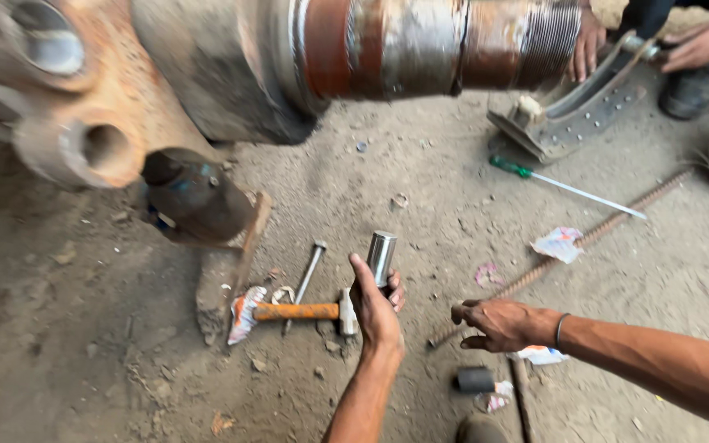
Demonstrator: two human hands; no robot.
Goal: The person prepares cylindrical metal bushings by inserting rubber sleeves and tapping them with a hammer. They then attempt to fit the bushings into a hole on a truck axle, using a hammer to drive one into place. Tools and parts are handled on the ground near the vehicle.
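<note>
Work surface: bare dirt ground (84, 361) beneath a rusty axle (420, 45). Left hand (375, 308) grasps a steel cylinder (381, 256); right hand (502, 324) released, fingers spread beside a threaded rod (584, 242).

Both forearms are bare, without sleeves; a thin dark band, perhaps a thread, circles the right wrist (560, 330).

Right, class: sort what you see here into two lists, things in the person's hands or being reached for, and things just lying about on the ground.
In hand or reached for:
left hand gripping shiny steel cylinder
right hand over long ribbed steel rod

Lying about:
orange-handled hammer
green-handled screwdriver
crumpled white wrapper
short dark cylinder
</note>
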